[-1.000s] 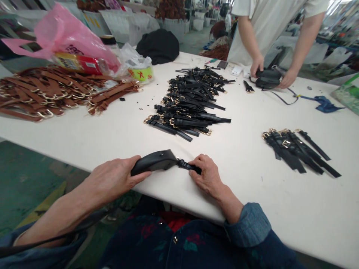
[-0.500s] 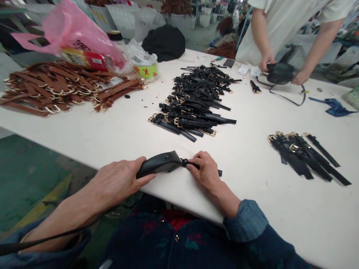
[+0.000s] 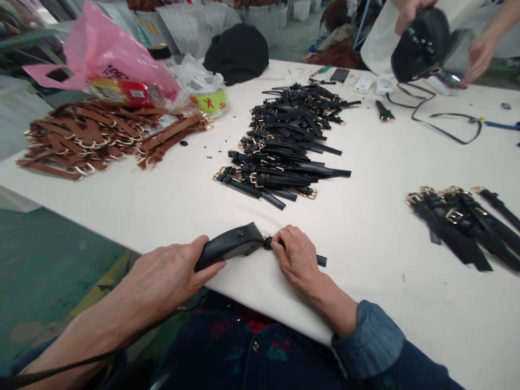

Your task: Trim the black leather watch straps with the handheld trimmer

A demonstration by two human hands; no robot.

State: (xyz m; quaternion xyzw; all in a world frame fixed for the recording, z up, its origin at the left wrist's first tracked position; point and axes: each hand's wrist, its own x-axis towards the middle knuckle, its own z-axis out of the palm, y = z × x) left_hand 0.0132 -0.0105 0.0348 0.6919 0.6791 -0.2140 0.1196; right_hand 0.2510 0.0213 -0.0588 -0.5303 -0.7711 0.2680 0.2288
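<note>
My left hand [image 3: 164, 276] grips the handle of a black hand tool [image 3: 231, 244] that lies along the near edge of the white table [image 3: 365, 227]. Its tip meets a black strap [image 3: 317, 260] with a small buckle, pinched by the fingers of my right hand [image 3: 294, 257]. The strap's free end sticks out to the right from under that hand. A cord runs from the tool back under my left arm.
A long pile of black buckled straps [image 3: 284, 141] lies mid-table, a smaller bunch [image 3: 459, 222] at the right, brown straps [image 3: 93, 135] at the left beside a pink bag [image 3: 101, 49]. Across the table another person's hands [image 3: 479, 49] hold up a black bag [image 3: 420, 40].
The strap has slid right under my right hand, so its end now sticks out. The person opposite has lifted the black bag off the table. The view shifted slightly.
</note>
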